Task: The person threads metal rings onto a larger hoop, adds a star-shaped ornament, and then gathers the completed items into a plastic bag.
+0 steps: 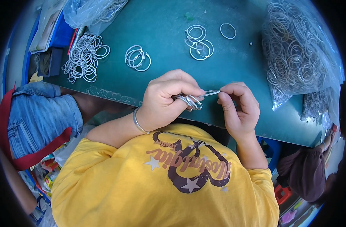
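Observation:
My left hand (169,96) is closed around several silver wire cable rings (192,103), which stick out below its thumb and forefinger. One more wire cable ring (211,92), seen nearly edge-on, stretches between the two hands. Thumb and forefinger of my right hand (239,109) pinch its right end, while the left fingertips grip the other end. Both hands are over the near edge of the green table (161,49). Whether that ring's ends are joined is too small to tell.
Loose rings lie in a large pile (86,56), a small cluster (138,58), an overlapping group (199,43) and a single ring (228,31). A clear plastic bag (298,49) bulges with rings on the right. People sit at left (44,117) and right (305,174).

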